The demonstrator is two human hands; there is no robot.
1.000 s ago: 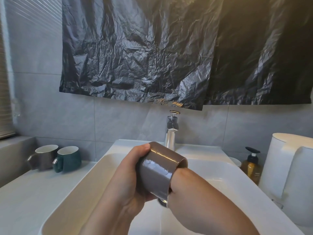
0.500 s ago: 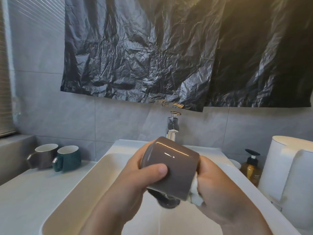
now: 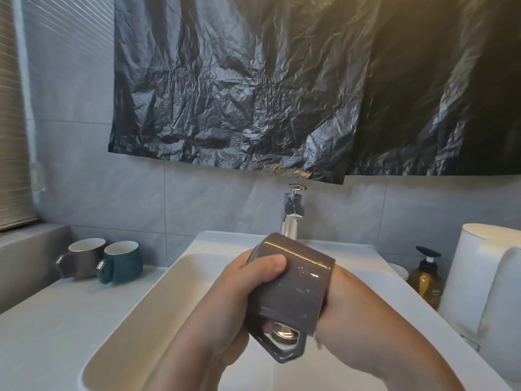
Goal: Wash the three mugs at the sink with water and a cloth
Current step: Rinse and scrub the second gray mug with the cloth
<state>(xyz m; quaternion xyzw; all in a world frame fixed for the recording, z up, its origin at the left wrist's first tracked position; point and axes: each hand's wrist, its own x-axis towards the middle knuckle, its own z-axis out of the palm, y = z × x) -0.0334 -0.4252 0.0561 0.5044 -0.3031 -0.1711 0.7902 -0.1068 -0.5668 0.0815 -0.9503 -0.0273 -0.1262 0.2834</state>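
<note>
Mug (image 3: 296, 289) hangs over the sink (image 3: 158, 303), at six o'clock from the tap (image 3: 291, 218). The left hand (image 3: 245, 294) grips its wall. The right hand (image 3: 342, 289) is buried inside, its grip unseen. Twisting could slip the wet glaze loose and chip it on the basin.

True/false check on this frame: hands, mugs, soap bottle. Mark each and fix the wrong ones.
1. The left hand grips a grey mug over the sink. True.
2. The right hand holds the soap bottle. False: it goes into the grey mug.
3. The green mug stands on the counter, left of the sink. True.
4. The green mug stands alone. False: a second grey mug is beside it.
5. The soap bottle is left of the sink. False: it is on the right.
</note>
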